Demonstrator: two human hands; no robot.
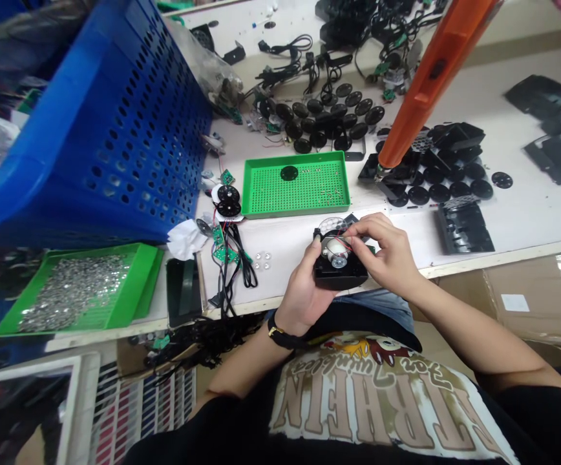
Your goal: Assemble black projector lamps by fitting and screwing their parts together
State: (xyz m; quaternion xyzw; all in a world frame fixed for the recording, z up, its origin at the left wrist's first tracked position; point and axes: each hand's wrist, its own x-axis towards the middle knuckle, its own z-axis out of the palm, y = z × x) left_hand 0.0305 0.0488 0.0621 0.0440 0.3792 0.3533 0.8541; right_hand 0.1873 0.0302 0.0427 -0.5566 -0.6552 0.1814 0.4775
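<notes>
My left hand (pixel 304 287) holds the black box (pixel 341 279) from its side and beneath, thumb over the edge. The box is nearer me than the green tray (pixel 295 210), just past that tray's right end, tipped up so its open side faces me. In it sits a white round part (pixel 336 248) with a clear tip (pixel 339 262). My right hand (pixel 388 253) is in a narrow pinch, thumb and forefinger together on the thin wires (pixel 341 238) at the far edge of the box; how firmly they press, I cannot tell.

I judge this to be the wire-placing step, with the white part already seated. The next move seems to call for a steady left hold and light fingertip work, so that no wire gets trapped or tugged loose.

Small screws (pixel 329 195) and one black disc (pixel 289 173) lie inside the tray. Right of it, an orange screwdriver (pixel 421 97) hangs tip down, and more black discs (pixel 439 192) lie beneath.
</notes>
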